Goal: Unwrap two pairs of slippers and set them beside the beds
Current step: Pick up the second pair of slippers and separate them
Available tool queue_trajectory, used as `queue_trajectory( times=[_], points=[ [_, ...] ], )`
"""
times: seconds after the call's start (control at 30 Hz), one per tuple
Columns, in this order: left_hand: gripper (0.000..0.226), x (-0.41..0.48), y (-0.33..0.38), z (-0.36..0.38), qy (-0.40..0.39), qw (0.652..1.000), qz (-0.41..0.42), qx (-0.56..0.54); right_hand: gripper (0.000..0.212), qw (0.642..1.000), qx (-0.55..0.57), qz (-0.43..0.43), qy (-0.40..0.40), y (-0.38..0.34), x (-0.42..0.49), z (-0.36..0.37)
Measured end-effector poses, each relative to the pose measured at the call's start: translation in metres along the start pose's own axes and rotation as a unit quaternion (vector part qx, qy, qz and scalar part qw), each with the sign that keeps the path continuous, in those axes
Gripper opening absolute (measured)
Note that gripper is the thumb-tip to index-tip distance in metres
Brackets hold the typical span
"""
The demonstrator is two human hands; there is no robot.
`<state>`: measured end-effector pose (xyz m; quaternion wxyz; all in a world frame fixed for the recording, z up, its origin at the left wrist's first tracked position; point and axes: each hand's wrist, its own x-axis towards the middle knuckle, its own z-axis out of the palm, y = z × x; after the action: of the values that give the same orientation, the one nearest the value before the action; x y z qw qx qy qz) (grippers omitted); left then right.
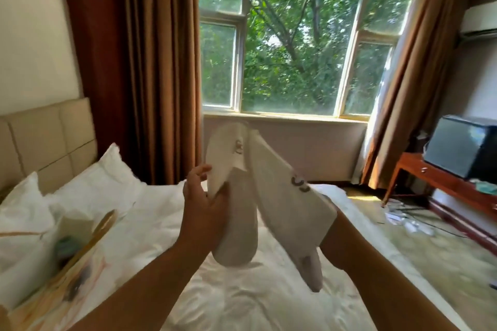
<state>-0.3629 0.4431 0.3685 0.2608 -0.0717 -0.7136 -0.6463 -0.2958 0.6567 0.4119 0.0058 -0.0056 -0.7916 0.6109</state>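
Note:
Two white slippers with dark logos are held up above the white bed (pixel 242 298). My left hand (pixel 203 207) grips the left slipper (pixel 231 196) at its middle, thumb across the sole, toe pointing up. The right slipper (pixel 290 204) leans to the right of it, its toe end touching the left one near the top. My right hand (pixel 332 226) holds that slipper from behind and is almost wholly hidden by it; only the wrist and forearm show.
A box or tray (pixel 64 258) with small items lies on the bed at left, beside white pillows (pixel 88 191) and a beige headboard (pixel 45 140). Carpet (pixel 430 258) lies right of the bed, with litter, a wooden desk (pixel 443 185) and a dark television (pixel 462 148). A window is ahead.

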Motion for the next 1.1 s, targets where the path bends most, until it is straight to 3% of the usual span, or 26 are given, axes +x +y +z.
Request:
queue_trajectory(
  times=[0.1, 0.17, 0.27, 0.47, 0.57, 0.63, 0.8, 0.97, 1.1],
  points=[
    [0.033, 0.018, 0.033, 0.023, -0.023, 1.0, 0.016, -0.006, 0.021, 0.977, 0.032, 0.075, 0.195, -0.016, 0.013, -0.043],
    [0.033, 0.021, 0.046, 0.041, -0.032, 0.998, 0.022, -0.04, 0.017, 0.957, 0.08, 0.003, 0.277, -0.028, 0.006, -0.066],
    [0.035, 0.013, 0.061, 0.076, -0.065, 0.993, 0.055, -0.077, 0.025, 0.945, 0.085, -0.076, 0.305, -0.019, -0.01, -0.099],
    [0.042, -0.021, 0.081, 0.174, -0.135, 0.983, 0.069, -0.106, 0.027, 0.917, 0.08, -0.056, 0.388, 0.005, -0.038, -0.189],
    [0.034, -0.048, 0.097, 0.227, -0.146, 0.981, 0.054, -0.113, 0.056, 0.908, 0.086, -0.035, 0.408, 0.011, -0.053, -0.235],
    [0.033, -0.066, 0.105, 0.263, -0.148, 0.98, 0.058, -0.121, 0.063, 0.903, 0.073, -0.034, 0.422, 0.017, -0.063, -0.263],
    [0.038, -0.109, 0.131, 0.345, -0.165, 0.973, 0.07, -0.143, 0.037, 0.898, 0.049, -0.04, 0.436, 0.039, -0.082, -0.329],
    [0.055, -0.141, 0.148, 0.402, -0.2, 0.965, 0.06, -0.159, 0.041, 0.881, 0.049, -0.038, 0.469, 0.053, -0.103, -0.377],
    [0.042, -0.156, 0.158, 0.445, -0.225, 0.956, 0.05, -0.181, 0.043, 0.868, 0.064, -0.032, 0.492, 0.06, -0.118, -0.422]
  ],
)
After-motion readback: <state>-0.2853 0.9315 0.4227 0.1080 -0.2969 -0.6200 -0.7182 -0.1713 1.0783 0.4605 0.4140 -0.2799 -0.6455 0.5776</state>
